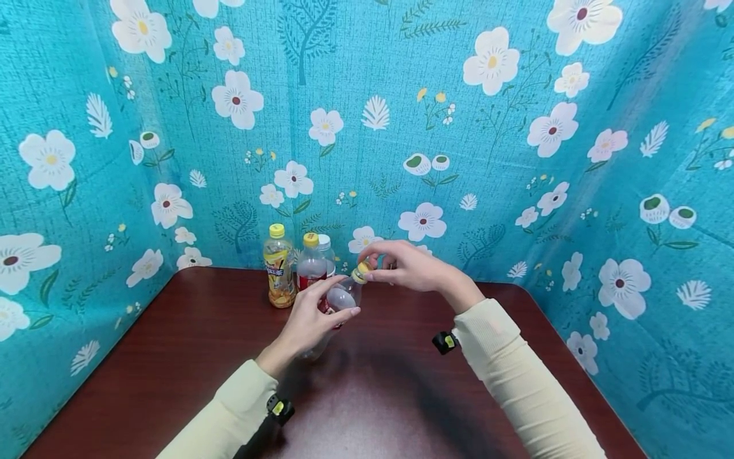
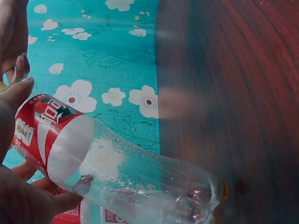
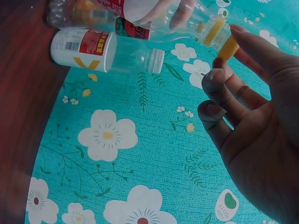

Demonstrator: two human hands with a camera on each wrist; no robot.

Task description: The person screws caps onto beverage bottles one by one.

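My left hand (image 1: 304, 322) grips a clear plastic cola bottle (image 2: 145, 175) around its red label. The bottle is tilted, its neck up and to the right in the head view, its base low over the table. My right hand (image 1: 410, 266) pinches a yellow bottle cap (image 3: 229, 48) between thumb and finger at the bottle's mouth. Clear neck shows between the cap and a yellow ring (image 3: 214, 31) in the right wrist view. A few drops cling inside the bottle, which otherwise looks empty.
Behind the left hand stand a yellow-capped bottle with a red label (image 1: 311, 262), a white-capped bottle (image 3: 133, 53) and a yellow-capped tea bottle (image 1: 278, 271). They stand on a dark red-brown table (image 1: 189, 344). A blue flowered curtain (image 1: 367, 159) encloses the back and sides.
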